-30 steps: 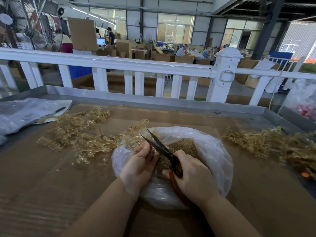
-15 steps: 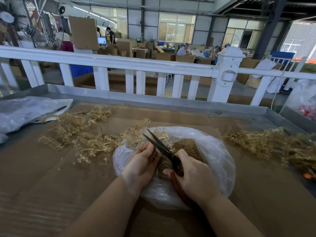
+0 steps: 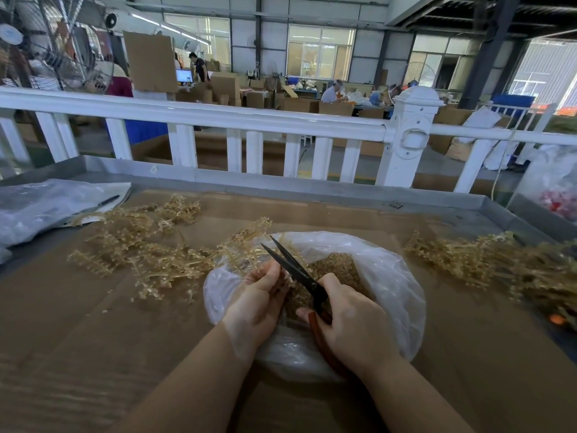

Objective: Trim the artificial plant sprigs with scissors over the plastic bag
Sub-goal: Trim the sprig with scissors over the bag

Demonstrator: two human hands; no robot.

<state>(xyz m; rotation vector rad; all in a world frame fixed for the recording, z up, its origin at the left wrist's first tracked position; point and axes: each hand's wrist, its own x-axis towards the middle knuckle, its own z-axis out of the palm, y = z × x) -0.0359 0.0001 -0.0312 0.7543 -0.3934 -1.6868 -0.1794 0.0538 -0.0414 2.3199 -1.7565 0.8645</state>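
Note:
A clear plastic bag [image 3: 390, 276] lies open on the cardboard-covered table, with golden-brown trimmings [image 3: 335, 268] heaped inside. My left hand [image 3: 256, 304] pinches a pale gold sprig [image 3: 249, 251] over the bag's left rim. My right hand [image 3: 349, 326] grips the red handles of black-bladed scissors [image 3: 293, 267]. The blades are parted and point up and left, right beside my left fingertips.
A pile of gold sprigs [image 3: 140, 245] spreads across the table to the left, another pile [image 3: 487, 260] to the right. A grey plastic sheet with a pen [image 3: 46, 204] lies at far left. A white railing [image 3: 249, 120] runs behind the table's metal rim [image 3: 281, 185].
The sprig has shifted slightly in my left hand over the bag. The scissor blades stay parted at nearly the same spot.

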